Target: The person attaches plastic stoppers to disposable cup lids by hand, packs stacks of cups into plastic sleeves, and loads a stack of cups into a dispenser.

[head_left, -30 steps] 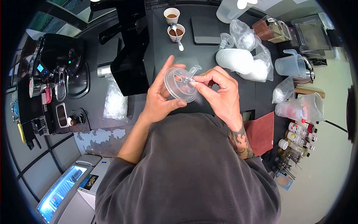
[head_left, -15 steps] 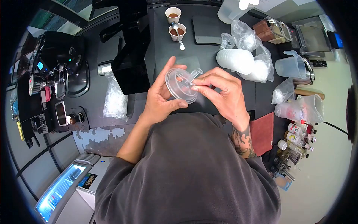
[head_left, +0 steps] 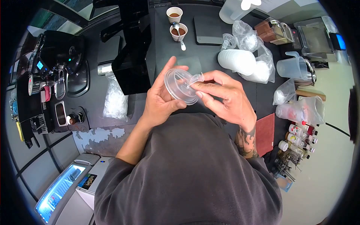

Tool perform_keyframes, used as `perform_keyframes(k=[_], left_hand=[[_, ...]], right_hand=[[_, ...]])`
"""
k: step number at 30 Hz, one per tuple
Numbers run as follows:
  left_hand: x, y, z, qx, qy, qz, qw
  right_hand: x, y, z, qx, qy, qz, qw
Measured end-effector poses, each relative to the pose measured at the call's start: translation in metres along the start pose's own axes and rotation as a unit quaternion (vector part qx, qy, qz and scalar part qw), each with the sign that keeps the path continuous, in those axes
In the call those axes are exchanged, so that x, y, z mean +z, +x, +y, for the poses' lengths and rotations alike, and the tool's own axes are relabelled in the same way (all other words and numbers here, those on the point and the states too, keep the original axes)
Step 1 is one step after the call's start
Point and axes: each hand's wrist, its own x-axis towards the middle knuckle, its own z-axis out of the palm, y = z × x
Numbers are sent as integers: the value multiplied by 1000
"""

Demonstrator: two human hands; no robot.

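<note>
A round, clear plastic cup lid point(head_left: 173, 85) is tilted in front of my chest. My left hand point(head_left: 156, 103) grips it by the rim, thumb along the lower edge and fingers behind. On the lid's right side stands a small clear plastic tab point(head_left: 196, 78), pinched between the thumb and fingers of my right hand point(head_left: 230, 98). The tab's lower end meets the lid's top and is partly covered by those fingers. Beyond the hands are two paper cups with brown contents, the far one point(head_left: 174, 10) and the near one point(head_left: 174, 35). A spoon point(head_left: 182, 45) rests across the near cup.
White stacked lids point(head_left: 236, 61) in plastic bags lie to the right, near a flat black scale point(head_left: 207, 30). A tall black machine point(head_left: 131, 71) stands left of my hands, beside a bag of clear plastic items point(head_left: 116, 99). Farther right is a measuring jug point(head_left: 291, 67).
My right hand has shifted slightly right and turned, its fingers now lower on the tab. The tab's upper end leans more to the right. The lid has moved slightly left.
</note>
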Motion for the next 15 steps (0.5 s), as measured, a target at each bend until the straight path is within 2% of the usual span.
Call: perform_keyframes(k=[5, 9, 13, 15], left_hand=[[0, -1, -2, -9, 23, 45, 999], [11, -1, 2, -23, 6, 104, 994], [25, -4, 3, 85, 155, 70, 982], [16, -5, 2, 116, 200, 49, 972]], right_hand=[[3, 5, -4, -63, -87, 7, 994], [16, 7, -12, -49, -133, 41, 989], [35, 3, 2, -72, -101, 177, 976], [35, 2, 1, -50, -2, 216, 975]])
